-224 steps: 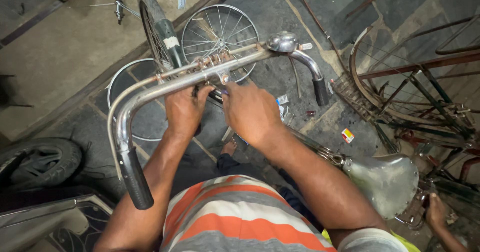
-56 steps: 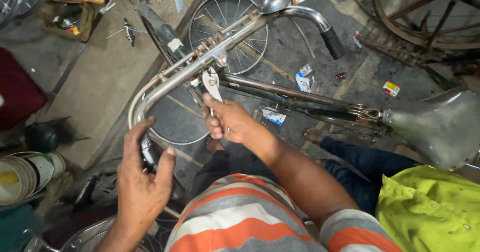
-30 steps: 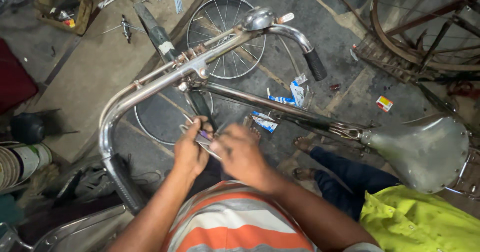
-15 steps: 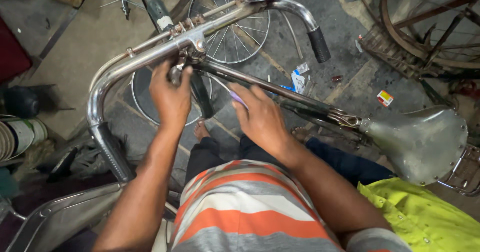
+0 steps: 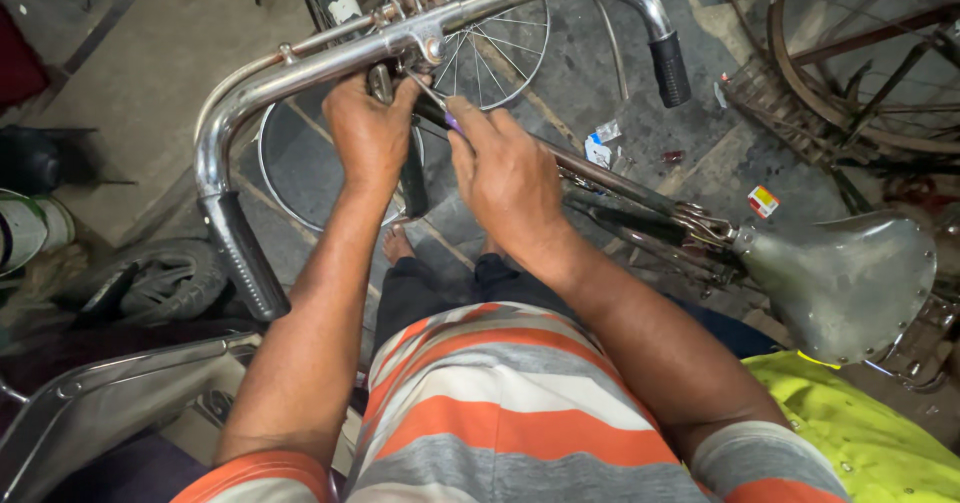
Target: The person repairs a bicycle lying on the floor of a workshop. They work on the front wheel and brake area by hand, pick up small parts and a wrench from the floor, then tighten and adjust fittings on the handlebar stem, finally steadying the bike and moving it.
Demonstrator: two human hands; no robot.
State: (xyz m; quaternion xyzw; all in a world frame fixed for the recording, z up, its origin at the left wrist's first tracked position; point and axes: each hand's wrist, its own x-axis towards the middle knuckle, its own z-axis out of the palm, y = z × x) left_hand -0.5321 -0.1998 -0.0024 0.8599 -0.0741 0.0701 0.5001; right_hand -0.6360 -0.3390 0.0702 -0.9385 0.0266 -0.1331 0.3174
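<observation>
**Both hands at the handlebar clamp**

The bicycle's chrome handlebar (image 5: 330, 58) is the landmark: its long axis runs from the black grip (image 5: 243, 258) at lower left, up round a bend, and across to the other black grip (image 5: 670, 67) at upper right. Behind the handlebar stands a spoked front wheel (image 5: 480, 48); toward the person from it, the frame's top tube (image 5: 610, 178) slopes away down to the right and ends at the worn grey saddle (image 5: 845, 278).

The left hand (image 5: 368, 133) sits directly under the middle of the handlebar, fingers curled up and closed round the fittings at the stem (image 5: 385, 81). The right hand (image 5: 510, 178) lies just to the right of it and a little farther from the handlebar, fingers pinched narrowly on a thin tool with a purple handle (image 5: 450, 121). That tool's long axis points up and left, its metal tip meeting the bracket (image 5: 430, 43) under the handlebar, right beside the left fingertips. The left hand is the nearer of the two to the clamp.

Left of the handlebar's lower grip a loose tyre (image 5: 165, 278) lies on the floor, with a round tin (image 5: 30, 233) beyond it whose contents I cannot make out.
</observation>
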